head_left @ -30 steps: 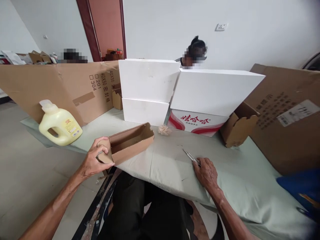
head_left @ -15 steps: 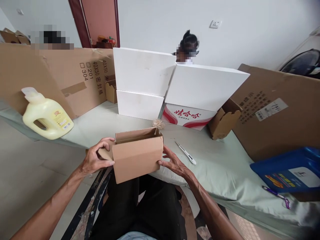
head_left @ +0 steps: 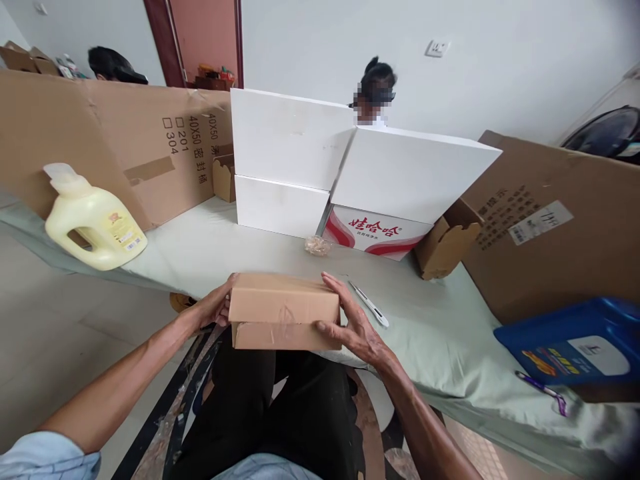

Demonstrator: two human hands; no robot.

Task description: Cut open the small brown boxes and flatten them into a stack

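A small brown cardboard box [head_left: 280, 303] is held between my two hands at the table's near edge, above my lap. Its top looks closed, and a seam with a clear patch of tape runs along the side facing me. My left hand [head_left: 220, 305] grips the left end, its fingertips partly hidden behind the box. On the right end, my right hand [head_left: 350, 323] has its thumb on the near side and its fingers on the top edge. A white utility knife [head_left: 369, 305] lies on the cloth just right of that hand.
White boxes [head_left: 285, 143] stand stacked across the table. A pale yellow jug [head_left: 95, 223] is at left, a blue jug [head_left: 570, 343] and purple-handled tool [head_left: 543, 390] at right. An open carton [head_left: 445, 243] sits by the large cardboard panel [head_left: 565, 227]. Two people are behind.
The box has been turned: its open top and left flap were visible before, and a taped side now faces me. My left hand has shifted round the left end.
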